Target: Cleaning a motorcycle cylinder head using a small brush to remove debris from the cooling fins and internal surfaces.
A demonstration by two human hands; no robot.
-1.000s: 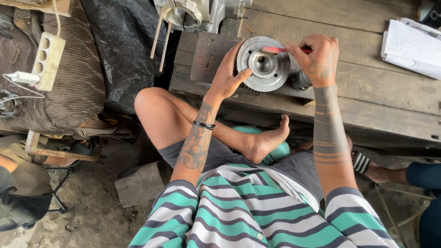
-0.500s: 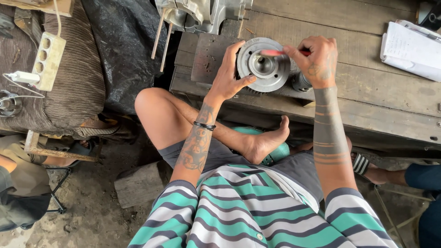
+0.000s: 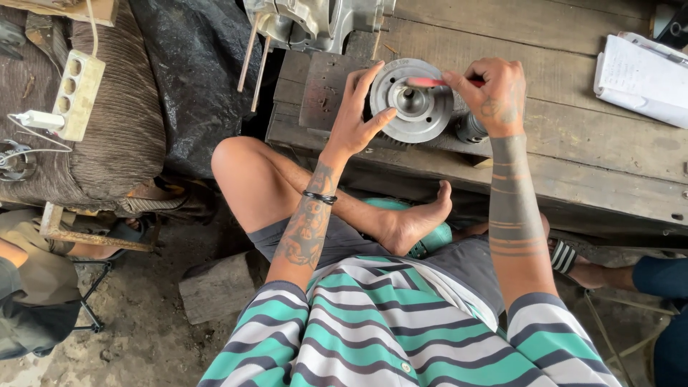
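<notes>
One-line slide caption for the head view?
Left hand steadies a round metal part on the wooden bench while the right hand holds a red tool over it.

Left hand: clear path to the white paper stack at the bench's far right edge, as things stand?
Probably not. The left hand steadies the round metal part, and the right hand with its red tool sits between it and the paper stack. The right hand looks nearer.
</notes>
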